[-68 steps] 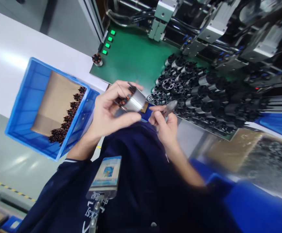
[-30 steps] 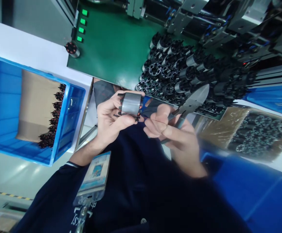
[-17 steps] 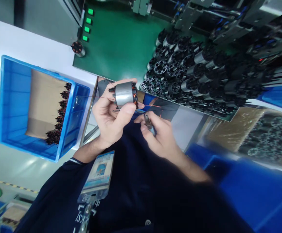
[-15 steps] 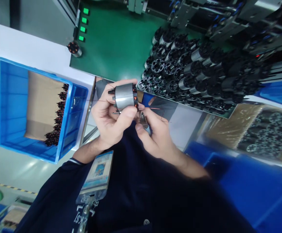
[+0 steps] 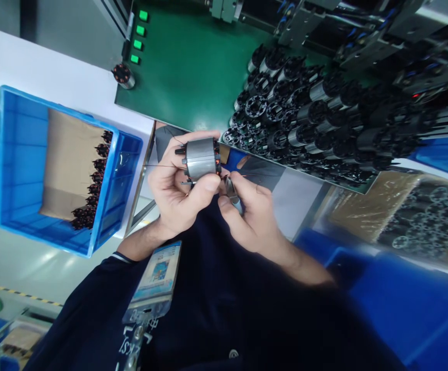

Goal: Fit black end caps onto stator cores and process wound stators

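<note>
My left hand (image 5: 177, 193) is closed around a motor stator (image 5: 201, 158), a steel cylinder with black end teeth and copper windings at its right end. The stator lies sideways, thumb below and fingers behind. A thin wire (image 5: 158, 166) sticks out to the left of it. My right hand (image 5: 253, 211) grips small metal snips (image 5: 229, 188) between thumb and forefinger. Their tip is close to the lower right end of the stator, beside my left thumb. Whether the blades touch a wire is hidden by the fingers.
Many stators (image 5: 286, 108) stand packed on the green bench (image 5: 185, 67). One wound stator (image 5: 123, 76) stands at its left corner. At left, a blue crate (image 5: 19, 165) holds cardboard and wound stators. On the right lies a plastic-wrapped box (image 5: 425, 216) of metal rings. Machinery (image 5: 309, 26) is behind.
The view has shifted slightly, moving the scene a little to the right. The snips have turned slightly, and less copper wire shows above my right forefinger. Both hands keep their hold.
</note>
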`<state>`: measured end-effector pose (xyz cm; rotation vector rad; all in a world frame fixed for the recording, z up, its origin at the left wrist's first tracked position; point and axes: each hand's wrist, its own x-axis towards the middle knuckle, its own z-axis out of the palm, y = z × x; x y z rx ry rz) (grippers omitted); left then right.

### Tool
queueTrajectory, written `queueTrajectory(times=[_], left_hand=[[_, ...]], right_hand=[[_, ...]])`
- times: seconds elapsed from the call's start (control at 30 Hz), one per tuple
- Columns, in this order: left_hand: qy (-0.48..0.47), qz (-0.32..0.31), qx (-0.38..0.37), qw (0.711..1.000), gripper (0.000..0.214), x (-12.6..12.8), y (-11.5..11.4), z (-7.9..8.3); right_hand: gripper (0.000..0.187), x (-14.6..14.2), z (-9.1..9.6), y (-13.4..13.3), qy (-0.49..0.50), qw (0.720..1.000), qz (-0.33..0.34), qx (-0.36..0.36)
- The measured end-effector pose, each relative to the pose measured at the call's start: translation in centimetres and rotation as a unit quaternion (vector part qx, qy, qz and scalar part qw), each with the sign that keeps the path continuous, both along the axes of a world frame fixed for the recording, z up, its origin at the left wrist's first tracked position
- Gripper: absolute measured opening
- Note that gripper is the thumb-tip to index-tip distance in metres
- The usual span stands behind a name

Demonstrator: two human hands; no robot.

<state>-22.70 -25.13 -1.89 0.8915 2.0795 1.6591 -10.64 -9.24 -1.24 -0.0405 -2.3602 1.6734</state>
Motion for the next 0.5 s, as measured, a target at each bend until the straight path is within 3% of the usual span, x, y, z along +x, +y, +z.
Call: queueTrajectory(times=[0.1,0.23,0.33,0.43,0.5], left_hand=[[0.024,-0.009,-0.007,1.0,0.048,0.2,0.6,-0.3],[0.063,0.118,0.114,0.984,0.045,1.5,1.7,-0.8],[0.072,0.153,0.154,0.973,0.039,2.0,2.3,-1.6],[0.059,0.172,0.14,0.973,0.039,2.0,2.4,-3.2],[-0.005,0.201,0.132,0.971,0.042,2.0,2.2,-4.9]], right_hand=[[0.026,0.2,-0.2,0.0,-0.01,1.0,-0.005,0.01],[0.024,0.3,-0.1,0.1,-0.016,1.0,-0.003,-0.005],[0.02,0.3,-0.1,0.2,-0.025,0.999,0.0,-0.025],[0.022,0.0,-1.3,0.3,-0.077,0.996,0.014,-0.052],[0.025,-0.3,-2.9,0.3,-0.15,0.987,0.018,-0.053]])
